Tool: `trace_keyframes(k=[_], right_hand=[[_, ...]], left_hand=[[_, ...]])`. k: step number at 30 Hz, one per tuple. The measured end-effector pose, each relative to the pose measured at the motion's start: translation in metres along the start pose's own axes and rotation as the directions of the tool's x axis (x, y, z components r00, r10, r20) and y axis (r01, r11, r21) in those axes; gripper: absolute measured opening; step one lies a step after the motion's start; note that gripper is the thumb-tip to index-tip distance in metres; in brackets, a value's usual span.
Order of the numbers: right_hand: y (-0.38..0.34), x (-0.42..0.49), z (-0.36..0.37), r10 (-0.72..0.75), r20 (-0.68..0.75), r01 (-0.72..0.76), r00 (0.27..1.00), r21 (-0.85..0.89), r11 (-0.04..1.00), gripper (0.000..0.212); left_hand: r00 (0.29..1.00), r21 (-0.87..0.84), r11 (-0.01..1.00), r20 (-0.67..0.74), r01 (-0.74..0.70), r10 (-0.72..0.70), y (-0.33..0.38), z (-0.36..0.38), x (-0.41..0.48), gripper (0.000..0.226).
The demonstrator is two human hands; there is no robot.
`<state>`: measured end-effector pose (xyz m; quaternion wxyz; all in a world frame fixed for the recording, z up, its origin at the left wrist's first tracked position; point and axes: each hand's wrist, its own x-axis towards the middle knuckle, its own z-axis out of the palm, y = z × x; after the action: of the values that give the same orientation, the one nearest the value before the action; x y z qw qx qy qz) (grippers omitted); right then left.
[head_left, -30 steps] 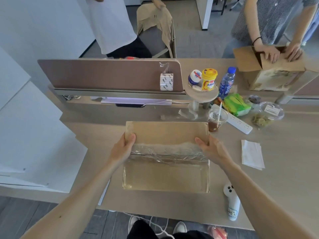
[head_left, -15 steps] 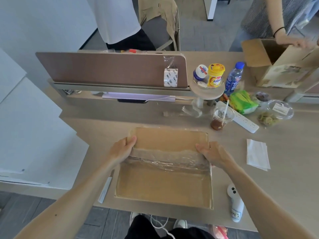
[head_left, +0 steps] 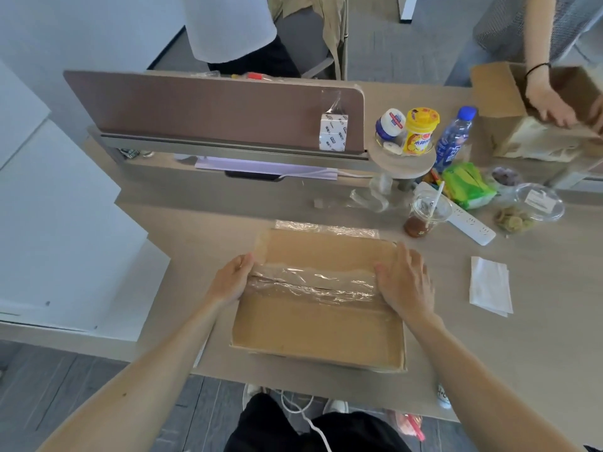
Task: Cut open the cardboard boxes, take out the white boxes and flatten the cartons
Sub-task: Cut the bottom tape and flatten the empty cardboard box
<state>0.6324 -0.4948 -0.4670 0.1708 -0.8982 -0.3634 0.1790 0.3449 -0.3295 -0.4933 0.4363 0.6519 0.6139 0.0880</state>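
Pale desk (head_left: 538,337) fills the head view, with the cardboard carton (head_left: 318,327) lying flat at six o'clock. Left hand (head_left: 230,280) and right hand (head_left: 404,282) press open-palmed on its ends along the crinkled tape (head_left: 313,283). It looks light, stiff and slick at the tape; hold bare edges.

Matt cardboard carton (head_left: 318,324), glossy crinkled tape (head_left: 313,285)

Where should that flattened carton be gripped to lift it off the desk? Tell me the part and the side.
Grip the flattened carton by its near edge, coming from the person's side. That edge overhangs the desk rim, so fingers can slip underneath. Elsewhere it lies flat, and the crinkled tape across its middle offers a poor hold.
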Motion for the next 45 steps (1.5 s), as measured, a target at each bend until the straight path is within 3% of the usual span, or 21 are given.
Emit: trace_keyframes(k=[3,7,11,16,24,28,31,34,39,41,45], right_hand=[[-0.024,0.000,0.010,-0.220,-0.117,0.216,0.968,-0.048,0.975,0.059],[-0.071,-0.005,0.046,-0.443,0.050,0.445,0.895,-0.045,0.894,0.058],[-0.113,-0.018,0.084,-0.592,0.153,0.607,0.791,-0.074,0.791,0.056],[-0.126,-0.031,0.105,-0.589,0.185,0.617,0.787,-0.202,0.761,0.071],[-0.122,-0.041,0.105,-0.561,0.197,0.594,0.804,-0.203,0.779,0.074],[-0.125,-0.039,0.099,-0.535,0.235,0.570,0.811,-0.112,0.814,0.074],[-0.131,-0.040,0.093,-0.526,0.221,0.537,0.821,0.013,0.844,0.056],[-0.141,-0.042,0.090,-0.501,0.194,0.487,0.843,0.120,0.865,0.038],[-0.169,-0.050,0.080,-0.390,0.263,0.277,0.882,0.381,0.882,0.023],[-0.179,-0.054,0.076,-0.381,0.282,0.205,0.881,0.499,0.842,0.024],[-0.190,-0.062,0.074,-0.386,0.289,0.099,0.876,0.677,0.730,0.053]], left_hand=[[0.995,-0.058,0.995,-0.056,0.080,-0.083,-0.036,-0.013,-0.004,0.030],[0.978,0.062,0.979,-0.091,0.193,-0.187,-0.094,-0.030,-0.010,0.025],[0.966,0.185,0.949,-0.082,0.255,-0.243,-0.141,-0.032,-0.012,0.033],[0.955,0.327,0.902,-0.004,0.280,-0.295,-0.165,-0.024,-0.011,0.035],[0.960,0.438,0.865,0.014,0.245,-0.279,-0.159,-0.017,-0.006,0.021],[0.975,0.325,0.920,-0.020,0.218,-0.223,-0.148,-0.025,0.000,0.029],[0.991,0.197,0.972,-0.053,0.129,-0.121,-0.121,-0.037,0.002,0.030],[1.000,-0.005,1.000,0.005,0.010,-0.010,-0.088,-0.055,0.004,0.033],[0.982,-0.379,0.923,0.142,-0.066,0.128,-0.036,-0.068,-0.012,0.013],[0.965,-0.443,0.893,0.194,-0.076,0.178,-0.019,-0.068,-0.018,0.011],[0.916,-0.544,0.838,0.313,-0.043,0.251,0.001,-0.065,-0.023,0.018]])
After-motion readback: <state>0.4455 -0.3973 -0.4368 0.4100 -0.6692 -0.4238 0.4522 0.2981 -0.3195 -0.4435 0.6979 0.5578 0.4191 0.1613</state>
